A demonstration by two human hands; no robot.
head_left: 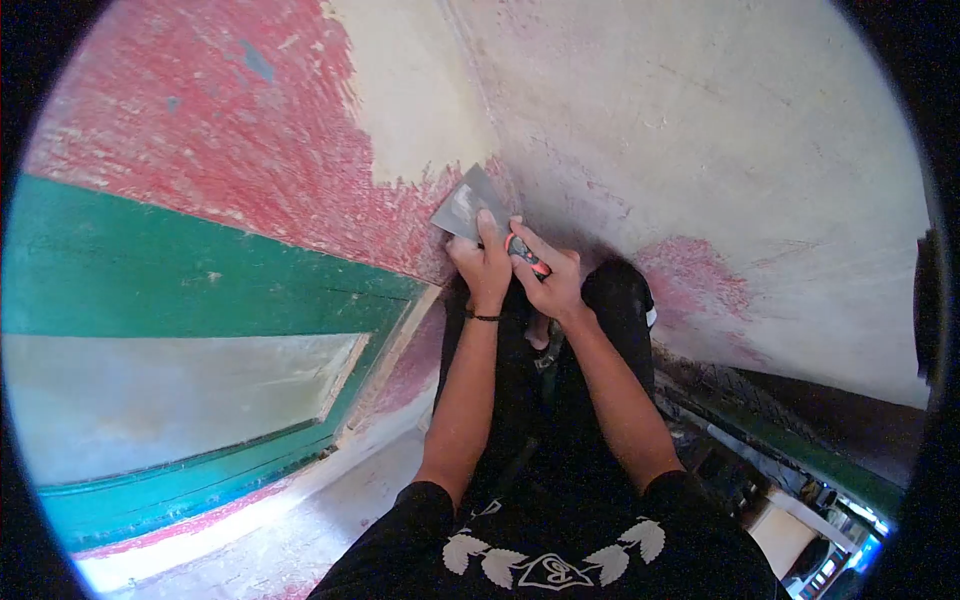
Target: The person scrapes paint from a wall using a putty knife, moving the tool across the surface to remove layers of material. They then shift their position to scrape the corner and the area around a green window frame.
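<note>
A wide putty knife (463, 207) with a grey metal blade and a black-and-orange handle is held up in front of the wall corner. My right hand (555, 280) is closed around its handle. The thumb of my left hand (485, 268) presses on the face of the blade, with the other fingers curled at its lower edge. Pale smears mark the metal. Close behind the blade is the wall (300, 140), with patchy red paint and a cream-coloured area (415, 90) beside the corner.
At the left is a green wooden frame (200, 265) around a pale pane (170, 400). The adjoining whitish wall (740, 130) fills the right side, with a reddish patch (695, 280). My black-clothed knees are close to the corner. Cluttered items lie at the lower right.
</note>
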